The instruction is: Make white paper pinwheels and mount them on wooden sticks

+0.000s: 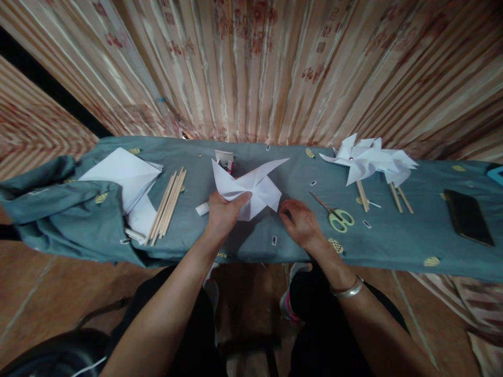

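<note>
A white paper pinwheel (pixel 257 191) is in my left hand (pixel 225 212), its thumb pressed over the folds near the middle. The blades stand out to several sides above the cloth. My right hand (pixel 301 222) is just right of the pinwheel, with fingers curled together. Whether something small sits between those fingertips is hidden. Behind the pinwheel stands a small open box (pixel 225 161) with dark contents, partly covered by a blade. A white tube or cap (pixel 202 209) lies beside my left hand. Green-handled scissors (pixel 341 219) rest right of my right hand.
White paper sheets (pixel 118 173) and several wooden sticks (pixel 167 207) lie at left on the green tablecloth (pixel 291 152). Paper pinwheels on sticks (pixel 363 162) lie at right, then a dark phone (pixel 467 217). A striped curtain (pixel 251 68) hangs behind the table.
</note>
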{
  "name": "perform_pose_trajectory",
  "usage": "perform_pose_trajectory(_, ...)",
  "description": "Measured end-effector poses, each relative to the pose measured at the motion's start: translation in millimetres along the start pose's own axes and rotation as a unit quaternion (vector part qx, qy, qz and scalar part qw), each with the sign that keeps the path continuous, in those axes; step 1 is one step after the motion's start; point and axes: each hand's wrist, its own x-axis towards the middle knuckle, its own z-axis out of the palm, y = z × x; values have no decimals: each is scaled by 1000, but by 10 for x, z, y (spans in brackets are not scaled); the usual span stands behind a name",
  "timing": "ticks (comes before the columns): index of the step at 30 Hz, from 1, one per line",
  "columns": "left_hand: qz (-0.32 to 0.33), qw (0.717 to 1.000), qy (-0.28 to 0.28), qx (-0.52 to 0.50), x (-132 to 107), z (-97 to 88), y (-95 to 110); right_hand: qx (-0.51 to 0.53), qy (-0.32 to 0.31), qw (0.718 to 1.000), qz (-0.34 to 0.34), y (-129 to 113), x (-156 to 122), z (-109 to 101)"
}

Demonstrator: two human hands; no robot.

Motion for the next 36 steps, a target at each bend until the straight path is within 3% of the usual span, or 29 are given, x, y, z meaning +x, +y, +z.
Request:
perform_pose_trajectory(5,-5,1000,13,7,-9,-11,-30,13,18,1000,1,-10,-14,-26)
perform_pose_trajectory(11,-11,999,3,-34,-38,33,-61,140,123,982,27,-133,-79,-347)
perform_pose_trajectory(15,-28,999,-24,-30,-122,139,-73,167,127,978,16,-413,-139,-489)
perform_pose_trajectory(19,-30,997,-60,-29,-214,239,-77,166,121,979,7,-562,-122,-481)
perform_pose_trajectory(31,-33,994,-105,-27,-280,305,-110,190,111,975,9,-475,-87,-473)
perform_pose_trajectory(36,-51,993,-97,-35,-305,308,-75,185,107,977,19,-439,-81,-457)
